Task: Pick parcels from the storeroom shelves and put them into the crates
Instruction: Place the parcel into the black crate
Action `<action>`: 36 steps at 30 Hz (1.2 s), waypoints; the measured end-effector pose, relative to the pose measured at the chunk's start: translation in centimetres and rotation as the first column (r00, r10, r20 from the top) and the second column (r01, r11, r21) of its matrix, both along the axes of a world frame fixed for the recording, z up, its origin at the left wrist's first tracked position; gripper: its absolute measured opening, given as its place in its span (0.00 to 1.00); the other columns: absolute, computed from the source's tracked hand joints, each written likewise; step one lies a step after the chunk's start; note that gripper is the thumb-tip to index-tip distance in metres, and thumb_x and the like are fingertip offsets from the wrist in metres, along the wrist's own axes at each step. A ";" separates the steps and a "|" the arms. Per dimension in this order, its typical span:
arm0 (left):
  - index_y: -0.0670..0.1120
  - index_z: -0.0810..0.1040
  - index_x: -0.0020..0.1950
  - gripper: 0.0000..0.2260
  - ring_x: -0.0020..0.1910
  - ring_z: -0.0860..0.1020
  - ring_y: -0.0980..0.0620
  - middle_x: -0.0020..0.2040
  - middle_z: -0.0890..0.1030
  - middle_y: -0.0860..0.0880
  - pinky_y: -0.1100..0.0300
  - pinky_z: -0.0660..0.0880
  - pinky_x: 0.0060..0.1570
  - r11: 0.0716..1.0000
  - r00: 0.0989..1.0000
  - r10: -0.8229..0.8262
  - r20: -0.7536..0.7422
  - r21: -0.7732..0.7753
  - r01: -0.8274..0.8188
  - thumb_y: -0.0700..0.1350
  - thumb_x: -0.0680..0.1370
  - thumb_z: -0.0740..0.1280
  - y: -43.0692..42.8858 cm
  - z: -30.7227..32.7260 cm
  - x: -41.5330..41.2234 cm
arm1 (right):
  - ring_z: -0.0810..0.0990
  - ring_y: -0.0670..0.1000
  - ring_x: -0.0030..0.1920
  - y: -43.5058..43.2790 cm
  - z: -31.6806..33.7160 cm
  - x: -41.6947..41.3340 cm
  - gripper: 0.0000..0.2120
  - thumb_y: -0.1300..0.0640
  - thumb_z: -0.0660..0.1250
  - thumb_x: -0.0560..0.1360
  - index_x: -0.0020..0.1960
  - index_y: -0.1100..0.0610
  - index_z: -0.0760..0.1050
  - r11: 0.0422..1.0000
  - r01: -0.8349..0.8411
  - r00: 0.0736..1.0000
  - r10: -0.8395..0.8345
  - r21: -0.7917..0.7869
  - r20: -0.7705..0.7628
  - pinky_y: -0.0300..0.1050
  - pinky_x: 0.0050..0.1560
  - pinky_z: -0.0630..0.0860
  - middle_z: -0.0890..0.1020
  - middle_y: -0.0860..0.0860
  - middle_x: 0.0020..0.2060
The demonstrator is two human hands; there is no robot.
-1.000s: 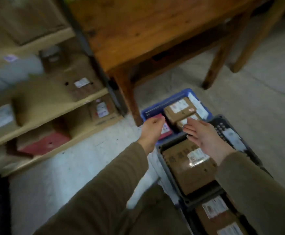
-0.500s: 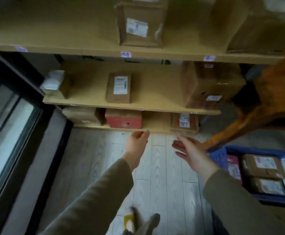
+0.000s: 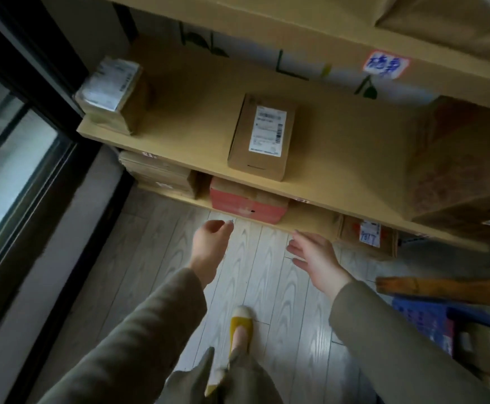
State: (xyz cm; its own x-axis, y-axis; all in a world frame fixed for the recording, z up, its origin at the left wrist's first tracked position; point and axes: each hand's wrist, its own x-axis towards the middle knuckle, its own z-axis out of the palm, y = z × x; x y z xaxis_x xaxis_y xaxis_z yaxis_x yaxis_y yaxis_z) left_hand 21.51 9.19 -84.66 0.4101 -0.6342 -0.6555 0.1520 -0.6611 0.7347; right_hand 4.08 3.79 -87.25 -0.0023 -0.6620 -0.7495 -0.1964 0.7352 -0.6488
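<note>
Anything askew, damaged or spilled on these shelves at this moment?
Nothing stands out: no spill, no visible damage. The small parcel sits close to the left corner of the middle shelf yet looks fully supported, and the labelled brown box lies flat on it. Motion blur hides fine detail.

Storeroom: wooden shelves (image 3: 310,196) stocked with labelled cardboard parcels (image 3: 262,138), crate (image 3: 424,319).

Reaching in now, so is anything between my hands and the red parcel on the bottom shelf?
Nothing visible. The left hand and right hand hover open before the red parcel; its front is exposed.
</note>
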 end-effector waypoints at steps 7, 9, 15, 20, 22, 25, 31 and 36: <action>0.39 0.70 0.66 0.17 0.51 0.76 0.50 0.53 0.77 0.49 0.60 0.72 0.50 0.999 0.993 0.023 0.117 -0.039 -0.019 0.44 0.79 0.63 -5.9 -12.0 4.7 | 0.71 0.50 0.63 -5.9 -11.0 4.2 0.19 0.56 0.63 0.78 0.68 0.57 0.69 0.910 -0.321 0.907 0.216 -0.262 -0.361 0.39 0.58 0.65 0.73 0.53 0.65; 0.40 0.68 0.69 0.20 0.55 0.76 0.49 0.57 0.77 0.47 0.59 0.72 0.54 0.998 0.987 0.029 0.157 -0.064 -0.019 0.46 0.79 0.63 -7.2 -16.5 5.8 | 0.68 0.53 0.68 -7.6 -15.0 4.6 0.21 0.54 0.63 0.77 0.69 0.54 0.68 0.843 -0.432 0.841 0.247 -0.321 -0.482 0.41 0.63 0.64 0.71 0.53 0.68; 0.43 0.69 0.65 0.21 0.57 0.76 0.49 0.57 0.77 0.48 0.57 0.72 0.57 0.955 0.983 0.049 0.177 -0.297 0.006 0.54 0.77 0.64 -11.1 -28.3 8.0 | 0.57 0.57 0.74 -11.4 -24.2 4.6 0.24 0.45 0.59 0.78 0.73 0.47 0.63 0.767 -0.459 0.759 0.076 -0.448 -0.646 0.54 0.71 0.60 0.60 0.55 0.74; 0.47 0.71 0.59 0.18 0.54 0.77 0.51 0.52 0.77 0.51 0.53 0.74 0.59 0.891 0.974 0.102 0.204 -0.455 0.002 0.57 0.76 0.65 -12.8 -33.1 7.8 | 0.61 0.56 0.73 -11.8 -28.1 5.5 0.22 0.45 0.57 0.79 0.72 0.46 0.64 0.735 -0.299 0.843 -0.095 -0.609 -0.529 0.49 0.68 0.63 0.58 0.54 0.75; 0.47 0.72 0.58 0.18 0.53 0.77 0.51 0.52 0.77 0.51 0.53 0.74 0.60 0.867 0.962 0.144 0.232 -0.499 -0.010 0.57 0.75 0.65 -12.6 -34.1 7.9 | 0.61 0.56 0.73 -11.3 -28.5 5.9 0.22 0.45 0.57 0.79 0.71 0.46 0.65 0.711 -0.273 0.845 -0.145 -0.648 -0.515 0.49 0.69 0.62 0.57 0.54 0.75; 0.48 0.73 0.56 0.17 0.52 0.76 0.52 0.50 0.77 0.52 0.54 0.74 0.58 0.840 0.961 0.178 0.213 -0.542 -0.035 0.58 0.75 0.65 -11.4 -34.4 8.2 | 0.61 0.56 0.73 -9.7 -28.4 6.6 0.22 0.45 0.57 0.79 0.71 0.47 0.65 0.702 -0.254 0.844 -0.175 -0.665 -0.507 0.49 0.69 0.62 0.57 0.53 0.75; 0.52 0.73 0.52 0.12 0.52 0.76 0.54 0.51 0.78 0.53 0.56 0.73 0.57 0.804 0.921 0.215 0.323 -0.595 0.021 0.57 0.75 0.66 -5.8 -32.3 9.5 | 0.60 0.52 0.73 -3.3 -28.2 7.7 0.25 0.43 0.60 0.77 0.72 0.47 0.64 0.728 -0.198 0.898 -0.134 -0.656 -0.419 0.47 0.69 0.61 0.58 0.52 0.74; 0.49 0.68 0.68 0.30 0.62 0.73 0.49 0.61 0.76 0.48 0.46 0.70 0.63 0.770 0.832 0.201 0.517 -0.608 0.192 0.63 0.72 0.65 -2.2 -30.4 10.0 | 0.65 0.49 0.70 0.1 -28.7 7.9 0.23 0.45 0.61 0.77 0.71 0.50 0.65 0.721 0.005 0.965 -0.186 -0.693 -0.186 0.46 0.68 0.64 0.67 0.48 0.70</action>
State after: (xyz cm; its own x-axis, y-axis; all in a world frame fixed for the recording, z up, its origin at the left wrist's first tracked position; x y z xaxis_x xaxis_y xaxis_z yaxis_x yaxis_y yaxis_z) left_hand 31.48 6.96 -115.04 0.5604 -0.8028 0.2036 -0.3832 -0.0334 0.9231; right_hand 12.01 3.87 -115.96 -0.2032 -0.9772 -0.0622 -0.3564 0.1330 -0.9248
